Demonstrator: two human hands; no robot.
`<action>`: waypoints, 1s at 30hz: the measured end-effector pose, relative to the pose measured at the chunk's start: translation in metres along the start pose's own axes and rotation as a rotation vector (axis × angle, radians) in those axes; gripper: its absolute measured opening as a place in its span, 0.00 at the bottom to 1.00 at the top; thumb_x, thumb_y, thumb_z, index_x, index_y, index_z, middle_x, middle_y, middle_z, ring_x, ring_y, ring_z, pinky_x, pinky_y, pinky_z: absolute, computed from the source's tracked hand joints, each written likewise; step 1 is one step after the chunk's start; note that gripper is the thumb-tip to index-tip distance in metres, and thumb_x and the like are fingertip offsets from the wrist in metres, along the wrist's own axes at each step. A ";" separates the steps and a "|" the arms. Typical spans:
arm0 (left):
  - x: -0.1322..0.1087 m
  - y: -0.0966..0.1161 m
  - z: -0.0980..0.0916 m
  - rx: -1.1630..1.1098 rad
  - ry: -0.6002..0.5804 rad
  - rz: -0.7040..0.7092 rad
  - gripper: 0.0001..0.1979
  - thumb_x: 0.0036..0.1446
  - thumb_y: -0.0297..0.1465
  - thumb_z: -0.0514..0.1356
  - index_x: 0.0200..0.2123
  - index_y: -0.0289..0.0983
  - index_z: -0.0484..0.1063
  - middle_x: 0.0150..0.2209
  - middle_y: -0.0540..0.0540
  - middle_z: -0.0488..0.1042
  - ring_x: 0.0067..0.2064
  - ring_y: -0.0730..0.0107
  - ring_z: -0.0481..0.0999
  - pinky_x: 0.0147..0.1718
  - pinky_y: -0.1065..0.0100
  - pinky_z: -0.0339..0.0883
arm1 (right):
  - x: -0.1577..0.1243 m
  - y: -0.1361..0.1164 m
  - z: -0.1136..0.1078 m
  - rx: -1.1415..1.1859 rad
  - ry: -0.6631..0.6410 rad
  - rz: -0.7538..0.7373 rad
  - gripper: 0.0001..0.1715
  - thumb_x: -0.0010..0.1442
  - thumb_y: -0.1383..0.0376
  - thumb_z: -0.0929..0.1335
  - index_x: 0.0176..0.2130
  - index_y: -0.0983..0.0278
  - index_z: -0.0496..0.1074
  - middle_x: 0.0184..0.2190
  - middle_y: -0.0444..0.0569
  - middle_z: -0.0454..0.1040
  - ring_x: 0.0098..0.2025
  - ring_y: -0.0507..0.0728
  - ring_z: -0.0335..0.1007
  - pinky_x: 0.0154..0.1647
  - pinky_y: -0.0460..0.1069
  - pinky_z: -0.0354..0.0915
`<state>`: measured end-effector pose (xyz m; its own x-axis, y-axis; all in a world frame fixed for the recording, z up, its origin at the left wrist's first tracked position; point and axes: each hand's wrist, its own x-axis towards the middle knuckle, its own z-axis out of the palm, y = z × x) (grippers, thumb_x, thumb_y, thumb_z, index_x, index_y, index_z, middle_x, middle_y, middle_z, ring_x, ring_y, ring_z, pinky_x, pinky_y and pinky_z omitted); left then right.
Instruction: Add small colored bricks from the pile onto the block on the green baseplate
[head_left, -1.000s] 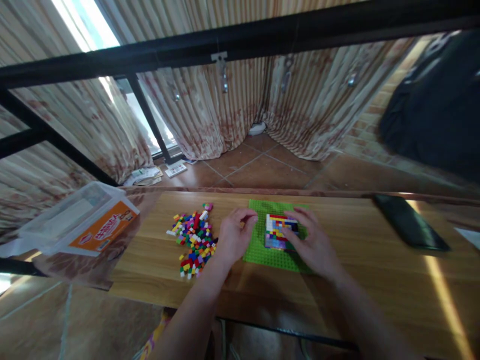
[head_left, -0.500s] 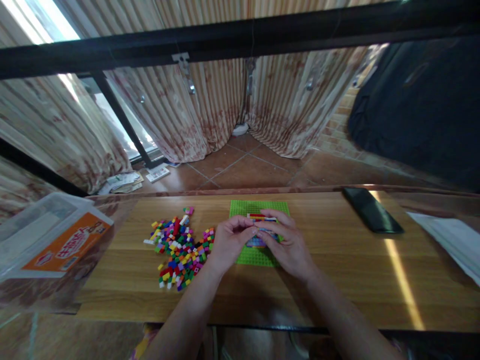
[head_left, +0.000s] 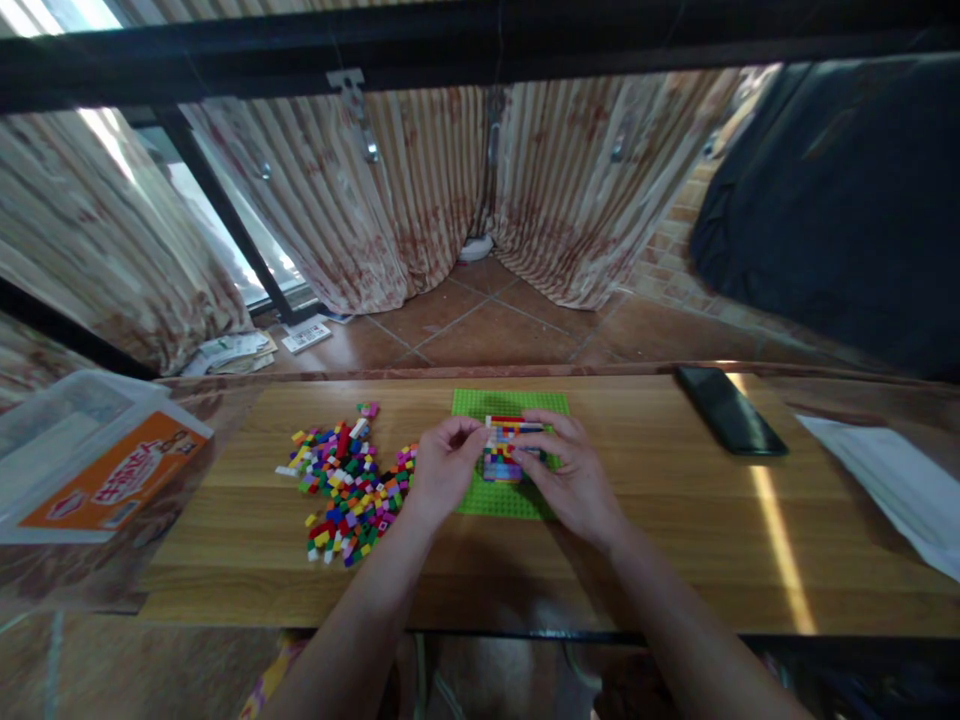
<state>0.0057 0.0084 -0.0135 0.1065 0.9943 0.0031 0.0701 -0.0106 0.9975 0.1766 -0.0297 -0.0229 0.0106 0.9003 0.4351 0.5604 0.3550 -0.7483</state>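
A flat build of small coloured bricks [head_left: 504, 466] sits on a green studded baseplate [head_left: 480, 503]. My left hand [head_left: 442, 470] is at the build's left edge, thumb and forefinger closed in a pinch. Whatever lies between those fingertips is too small to make out. Over the build's right part reaches my right hand [head_left: 574, 478], its fingers spread and the thumb and forefinger tips slightly apart near some red bricks. Its fingers hide part of the build. To the left of my left hand lies a loose pile of mixed coloured bricks [head_left: 352, 490].
A clear plastic tub with an orange label [head_left: 112, 480] stands at the wooden table's [head_left: 637, 590] left end. On the right lie a dark phone [head_left: 731, 410] and white paper [head_left: 889, 480]. Curtains and a dark bar are beyond the table.
My hands have parted: the left fingertips moved left, away from the right ones, uncovering more of the build. The whole view has shifted slightly.
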 end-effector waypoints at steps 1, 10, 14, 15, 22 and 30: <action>0.001 -0.001 -0.002 0.030 0.026 -0.003 0.07 0.51 0.34 0.62 0.26 0.35 0.74 0.22 0.53 0.70 0.25 0.76 0.66 0.27 0.73 0.61 | -0.001 0.001 -0.001 -0.015 -0.013 0.008 0.07 0.61 0.61 0.69 0.36 0.54 0.80 0.51 0.48 0.74 0.54 0.62 0.68 0.58 0.63 0.63; 0.003 -0.011 -0.005 0.218 -0.016 -0.050 0.06 0.51 0.32 0.61 0.27 0.35 0.76 0.25 0.50 0.75 0.27 0.72 0.71 0.28 0.71 0.64 | -0.007 0.004 0.004 -0.098 -0.053 0.003 0.05 0.58 0.64 0.71 0.34 0.54 0.79 0.53 0.49 0.71 0.56 0.64 0.65 0.57 0.65 0.63; 0.003 -0.011 -0.004 0.212 -0.046 -0.069 0.05 0.50 0.30 0.62 0.28 0.35 0.76 0.26 0.49 0.77 0.28 0.71 0.73 0.30 0.70 0.66 | -0.006 0.007 0.009 -0.093 -0.018 0.015 0.05 0.57 0.64 0.71 0.33 0.54 0.79 0.53 0.49 0.71 0.57 0.64 0.64 0.59 0.66 0.62; 0.003 -0.010 -0.004 0.212 -0.054 -0.067 0.04 0.50 0.29 0.62 0.28 0.35 0.76 0.26 0.49 0.77 0.29 0.71 0.74 0.31 0.70 0.66 | -0.006 0.007 0.010 -0.086 -0.010 0.017 0.05 0.57 0.65 0.71 0.33 0.54 0.79 0.53 0.49 0.71 0.57 0.64 0.64 0.59 0.66 0.62; 0.001 -0.013 0.000 0.335 -0.028 -0.041 0.07 0.49 0.30 0.64 0.34 0.35 0.75 0.32 0.47 0.79 0.31 0.69 0.76 0.32 0.69 0.68 | -0.006 0.007 0.013 -0.074 0.026 0.054 0.04 0.55 0.66 0.71 0.30 0.56 0.77 0.52 0.50 0.72 0.56 0.64 0.64 0.58 0.66 0.61; -0.001 -0.010 0.006 0.473 -0.017 -0.060 0.10 0.50 0.32 0.65 0.36 0.35 0.74 0.35 0.45 0.79 0.35 0.66 0.77 0.35 0.66 0.68 | -0.006 0.007 0.014 -0.087 0.018 0.055 0.05 0.56 0.66 0.71 0.28 0.57 0.76 0.51 0.50 0.72 0.56 0.65 0.63 0.58 0.66 0.60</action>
<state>0.0106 0.0065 -0.0236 0.1044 0.9928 -0.0587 0.5200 -0.0042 0.8541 0.1686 -0.0290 -0.0376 0.0578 0.9126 0.4046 0.6285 0.2817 -0.7250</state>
